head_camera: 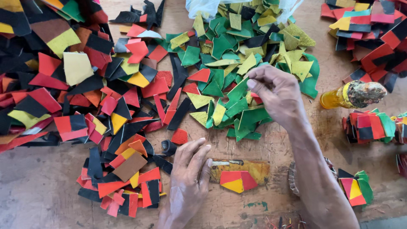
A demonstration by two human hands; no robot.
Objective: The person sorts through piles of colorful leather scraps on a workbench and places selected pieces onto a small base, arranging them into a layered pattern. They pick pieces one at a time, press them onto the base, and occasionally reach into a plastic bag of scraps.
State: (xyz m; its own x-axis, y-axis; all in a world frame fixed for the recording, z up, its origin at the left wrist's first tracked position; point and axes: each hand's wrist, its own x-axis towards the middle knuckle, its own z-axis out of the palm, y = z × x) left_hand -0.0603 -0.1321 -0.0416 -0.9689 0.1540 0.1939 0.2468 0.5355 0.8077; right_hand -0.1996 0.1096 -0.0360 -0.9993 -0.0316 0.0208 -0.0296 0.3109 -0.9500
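A green piece is being pinched by the right hand in the green pile. The left hand is being laid flat and open, holding nothing, beside the joined red-and-yellow patch on the bench, likely for steadying.

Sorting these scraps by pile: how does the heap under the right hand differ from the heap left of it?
The green and yellow heap holds only those two colours plus a few stray red bits; the red, black and orange heap is mixed and darker. The green heap is smaller and more compact; the other sprawls wider. The right hand pinches a green piece; the left hand rests flat on the table near neither. Both hold small angular cut pieces.
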